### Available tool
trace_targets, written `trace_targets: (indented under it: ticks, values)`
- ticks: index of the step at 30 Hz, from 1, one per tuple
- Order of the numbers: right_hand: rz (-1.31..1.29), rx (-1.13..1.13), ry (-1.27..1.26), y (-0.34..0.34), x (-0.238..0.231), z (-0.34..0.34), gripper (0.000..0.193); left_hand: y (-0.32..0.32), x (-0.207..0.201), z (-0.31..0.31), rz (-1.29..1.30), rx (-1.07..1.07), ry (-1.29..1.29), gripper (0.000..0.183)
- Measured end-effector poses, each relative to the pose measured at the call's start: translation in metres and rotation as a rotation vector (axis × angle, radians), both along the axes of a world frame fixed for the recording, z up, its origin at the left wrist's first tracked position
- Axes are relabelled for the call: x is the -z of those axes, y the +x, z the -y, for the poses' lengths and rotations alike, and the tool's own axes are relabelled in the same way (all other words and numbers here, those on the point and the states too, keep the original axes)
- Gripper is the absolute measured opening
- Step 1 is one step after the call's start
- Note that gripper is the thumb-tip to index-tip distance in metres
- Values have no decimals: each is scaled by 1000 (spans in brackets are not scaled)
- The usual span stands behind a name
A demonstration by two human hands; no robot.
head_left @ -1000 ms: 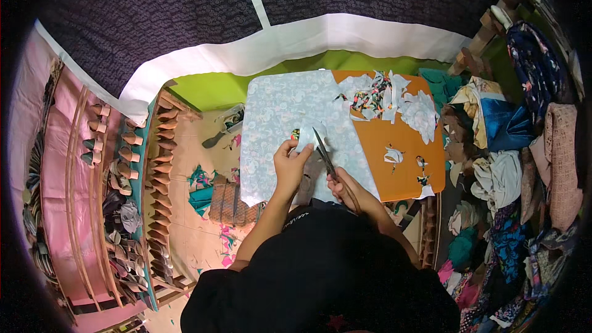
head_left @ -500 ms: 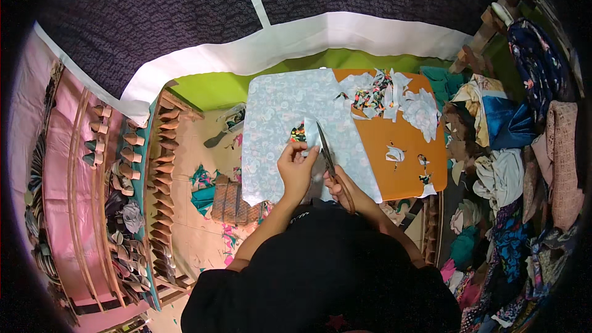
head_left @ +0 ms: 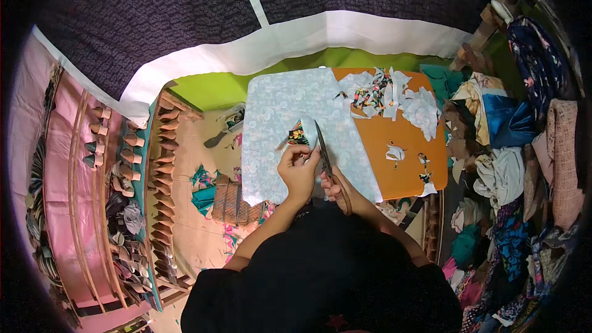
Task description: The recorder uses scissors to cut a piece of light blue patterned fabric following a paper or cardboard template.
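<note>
Between the pinched fingers of my left hand (head_left: 297, 169) is a small fabric piece (head_left: 297, 135), dark floral on one side and white on the other. My right hand (head_left: 336, 186) is wrapped around the handles of long dark scissors (head_left: 324, 151). Their blades point away from me, close beside the fabric and the left fingertips; the blades look nearly closed. Both hands are above a pale patterned cloth (head_left: 271, 102) spread over the left part of an orange table (head_left: 394, 176).
White and floral fabric scraps (head_left: 376, 95) are heaped at the table's far right, with smaller scraps (head_left: 394, 155) nearer. Piled cloth (head_left: 502, 172) lines the right side. Shoe forms (head_left: 163, 179) fill racks on the left. A brown patterned bundle (head_left: 231, 202) lies on the floor.
The fabric piece has turned in my left fingers, showing more of its floral side. My left hand has shifted slightly; the scissors have moved a little to the left.
</note>
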State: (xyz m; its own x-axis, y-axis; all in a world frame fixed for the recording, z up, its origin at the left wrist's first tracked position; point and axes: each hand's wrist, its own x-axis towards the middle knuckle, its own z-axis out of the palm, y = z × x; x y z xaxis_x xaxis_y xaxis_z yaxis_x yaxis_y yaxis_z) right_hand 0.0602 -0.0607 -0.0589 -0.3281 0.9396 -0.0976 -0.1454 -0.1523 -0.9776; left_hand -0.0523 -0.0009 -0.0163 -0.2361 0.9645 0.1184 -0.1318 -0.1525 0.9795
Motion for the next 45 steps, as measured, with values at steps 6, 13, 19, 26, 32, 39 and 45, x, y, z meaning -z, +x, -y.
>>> trace_targets:
  ticks: [6,13,19,26,32,39,45]
  values:
    - [-128,63,-241,-8,-22,-2,83,3,-4,-1,55,-14,-22,15]
    - [-168,68,-169,-7,-9,0,64,4,-9,-3,79,-30,-21,16]
    - [-100,19,-237,-2,-26,-5,45,2,-5,-4,118,-28,-62,16]
    - [178,49,81,3,-26,-2,44,-1,-7,-6,93,-38,-65,16]
    - [205,-27,-22,8,-24,-7,38,-4,1,-8,53,4,-34,19]
    - [217,14,41,5,-16,-7,37,-1,-6,-6,90,26,-122,17]
    - [173,13,43,5,-5,-7,50,0,-4,-6,67,38,-115,17]
